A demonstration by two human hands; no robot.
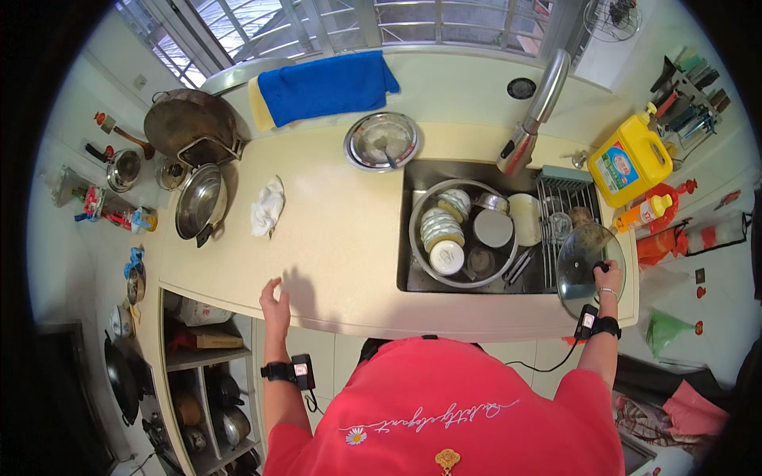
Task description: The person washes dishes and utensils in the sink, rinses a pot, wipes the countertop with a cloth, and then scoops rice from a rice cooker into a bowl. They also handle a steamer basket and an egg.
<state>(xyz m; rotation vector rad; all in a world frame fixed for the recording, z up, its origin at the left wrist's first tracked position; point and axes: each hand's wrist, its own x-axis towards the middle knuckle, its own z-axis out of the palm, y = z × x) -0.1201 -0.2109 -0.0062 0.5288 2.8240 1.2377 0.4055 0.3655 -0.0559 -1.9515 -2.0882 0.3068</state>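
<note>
My right hand (609, 279) grips the black knob of a round glass pot lid (574, 271). The lid overlaps the sink's right end and the counter beside it; whether it rests there I cannot tell. My left hand (276, 306) is over the counter's front edge, empty, its fingers apart. A crumpled white cloth (268, 208) lies on the counter beyond it. In the steel sink (470, 169) stands a large metal basin (415, 238) holding stacked bowls (442, 225), an upturned white bowl (446, 257), a white-bottomed pot (493, 228) and a glass cup (480, 262).
Above the sink arches a pull-out faucet (533, 113). A drying rack (547, 223) holds glasses. A yellow detergent jug (631, 157) and an orange bottle (643, 214) stand right. Metal bowls (381, 138) sit at the back; a pan (201, 202) leans left. A blue towel (327, 86) hangs behind.
</note>
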